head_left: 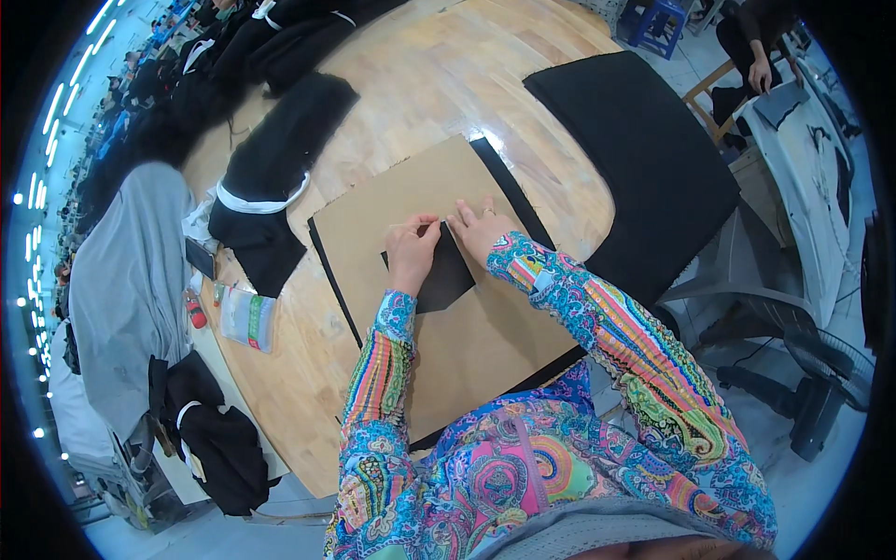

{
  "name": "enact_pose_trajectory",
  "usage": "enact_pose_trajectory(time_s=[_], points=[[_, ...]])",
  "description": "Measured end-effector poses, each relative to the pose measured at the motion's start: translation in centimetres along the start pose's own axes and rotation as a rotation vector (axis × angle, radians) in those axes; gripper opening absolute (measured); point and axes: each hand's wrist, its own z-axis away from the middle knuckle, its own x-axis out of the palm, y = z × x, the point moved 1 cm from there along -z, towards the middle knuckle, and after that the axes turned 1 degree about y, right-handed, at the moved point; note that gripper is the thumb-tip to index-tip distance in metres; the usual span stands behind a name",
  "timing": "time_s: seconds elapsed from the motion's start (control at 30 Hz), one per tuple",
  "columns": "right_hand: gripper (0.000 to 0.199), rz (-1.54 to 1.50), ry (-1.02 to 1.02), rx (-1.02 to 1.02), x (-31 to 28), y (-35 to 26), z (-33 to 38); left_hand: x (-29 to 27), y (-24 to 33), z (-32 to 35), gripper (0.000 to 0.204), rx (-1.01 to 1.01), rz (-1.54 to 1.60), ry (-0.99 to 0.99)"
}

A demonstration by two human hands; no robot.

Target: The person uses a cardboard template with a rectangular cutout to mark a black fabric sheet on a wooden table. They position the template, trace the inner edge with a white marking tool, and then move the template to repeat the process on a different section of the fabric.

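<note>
Brown card (532, 341) on black fabric (513, 193), near side of wooden table (420, 84), shows black pocket-shaped patch (449, 282). Left hand (413, 252) bunched at patch's far edge, grasp unclear; right hand (480, 229) spread flat; light pressure there could skew card.

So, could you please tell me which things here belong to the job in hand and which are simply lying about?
In use, it seems:
brown sheet, under left hand and right hand
dark patch beside them (piece or cut-out, unclear)
black cloth beneath

Seemingly just lying about:
white-tied black bundle
clear packet
red item
draped grey cloth
</note>
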Motion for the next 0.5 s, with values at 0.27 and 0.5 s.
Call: enact_pose_trajectory(time_s=[0.27,0.5], points=[[0.057,-0.014,0.008,0.009,-0.04,-0.1,0.02,0.5,0.65,-0.09,0.018,0.102,-0.088,0.028],[0.046,-0.122,0.003,0.076,0.47,-0.16,-0.38,0.2,-0.31,-0.02,0.017,-0.022,0.101,0.058]])
